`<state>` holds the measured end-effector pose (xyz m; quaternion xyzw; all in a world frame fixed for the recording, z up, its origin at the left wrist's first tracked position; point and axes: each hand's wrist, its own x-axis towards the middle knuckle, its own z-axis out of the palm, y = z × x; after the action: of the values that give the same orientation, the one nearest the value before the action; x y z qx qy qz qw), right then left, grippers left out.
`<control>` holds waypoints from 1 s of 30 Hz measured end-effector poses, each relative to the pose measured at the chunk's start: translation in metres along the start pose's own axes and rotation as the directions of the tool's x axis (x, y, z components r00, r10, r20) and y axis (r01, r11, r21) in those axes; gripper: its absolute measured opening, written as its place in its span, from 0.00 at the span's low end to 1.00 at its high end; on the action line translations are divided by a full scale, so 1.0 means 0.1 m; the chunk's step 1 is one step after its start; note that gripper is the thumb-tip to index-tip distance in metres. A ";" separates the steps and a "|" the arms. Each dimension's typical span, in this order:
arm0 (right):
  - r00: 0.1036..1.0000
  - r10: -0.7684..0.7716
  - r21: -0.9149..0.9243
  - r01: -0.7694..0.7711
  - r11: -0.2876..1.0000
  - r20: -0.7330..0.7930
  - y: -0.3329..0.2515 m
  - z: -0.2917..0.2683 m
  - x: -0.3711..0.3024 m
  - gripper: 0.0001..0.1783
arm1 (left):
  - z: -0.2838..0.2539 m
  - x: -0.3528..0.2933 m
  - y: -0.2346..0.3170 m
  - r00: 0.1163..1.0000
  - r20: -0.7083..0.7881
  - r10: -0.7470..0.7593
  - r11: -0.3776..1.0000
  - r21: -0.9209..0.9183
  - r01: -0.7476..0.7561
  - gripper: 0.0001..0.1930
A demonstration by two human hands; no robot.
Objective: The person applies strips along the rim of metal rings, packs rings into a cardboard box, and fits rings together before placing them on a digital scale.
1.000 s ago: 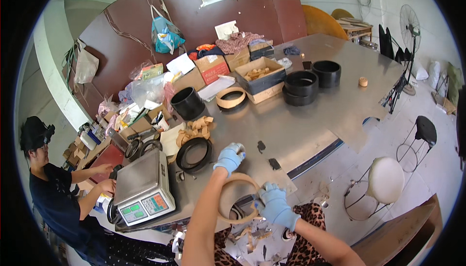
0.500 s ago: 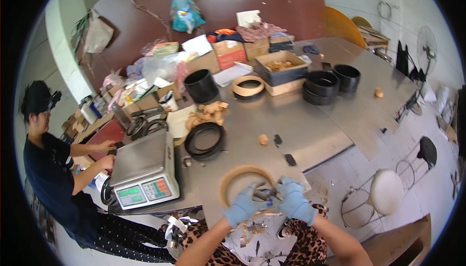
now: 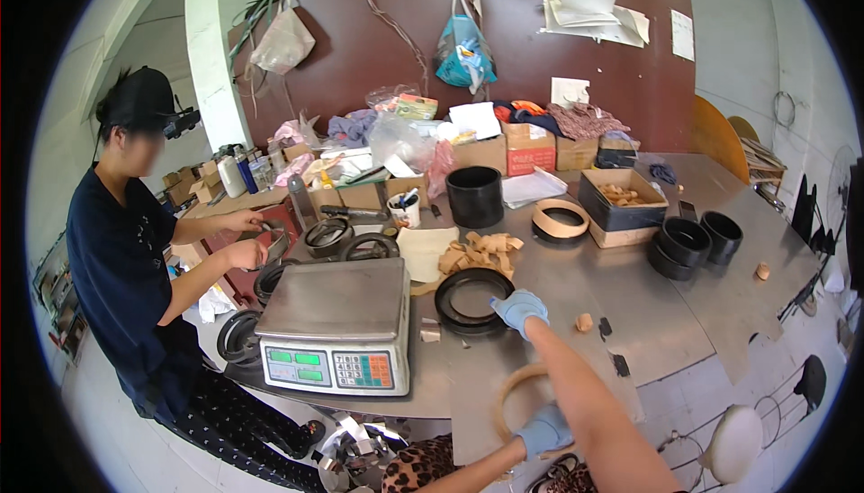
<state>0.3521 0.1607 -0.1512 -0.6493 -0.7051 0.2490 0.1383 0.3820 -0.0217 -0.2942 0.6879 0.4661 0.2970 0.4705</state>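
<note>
My gloved right hand (image 3: 520, 310) reaches forward over the bench to a thick black ring (image 3: 443, 305), its fingers closed at the ring's right rim. A small dark blue tip shows at these fingers; I cannot tell what it is. Near the bench's front edge, my gloved left hand (image 3: 544, 432) is closed on the near side of a tan ring (image 3: 501, 407). My right forearm covers part of the tan ring. Beyond the black ring lies a heap of curled tan pieces (image 3: 481, 253).
A scale (image 3: 335, 300) stands left of the black ring. At far left, a person (image 3: 126, 241) handles a dark ring. Further back are a black cylinder (image 3: 475, 197), a tan-and-black ring (image 3: 560, 220), a box of tan pieces (image 3: 623, 196) and black cups (image 3: 681, 246). A stool (image 3: 731, 443) stands at right.
My right hand has left the tan ring and moved forward to the black ring. My left hand has stayed at the tan ring. The view has swung left and up.
</note>
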 end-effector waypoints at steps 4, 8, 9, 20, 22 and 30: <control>0.985 0.125 0.044 -0.121 0.992 -0.116 0.10 0.21 0.37 0.22 | 0.16 0.14 -0.24 0.865 -0.191 0.464 0.883 0.180 -0.434 0.19; 0.995 -0.082 0.763 0.016 0.646 0.049 0.34 0.00 0.60 0.16 | -0.20 0.02 0.51 0.995 0.077 0.070 0.960 -0.277 -0.046 0.17; 0.928 -0.315 0.970 -0.140 0.199 0.199 0.47 -0.19 0.58 0.13 | -0.18 0.16 0.34 0.990 0.124 0.070 0.967 -0.251 -0.037 0.17; 0.461 -0.791 -0.178 0.808 0.562 -0.403 1.75 -0.89 -2.38 0.13 | -0.55 0.26 0.26 0.920 0.356 -0.165 0.936 -0.236 0.260 0.21; 0.376 -0.861 -0.324 0.813 0.484 -0.341 2.16 -0.54 -2.50 0.17 | -0.57 0.22 0.29 0.902 0.402 -0.160 0.887 -0.342 0.310 0.21; 0.328 -0.907 -0.328 0.854 0.405 -0.266 2.41 -0.02 -2.46 0.17 | -0.56 0.15 0.46 0.872 0.334 -0.357 0.810 -0.354 0.468 0.19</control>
<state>0.5867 -0.0732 -0.2460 -0.2056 -0.9120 -0.0520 0.3511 0.3566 0.0069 -0.2308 0.4820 0.4657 0.1911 0.7171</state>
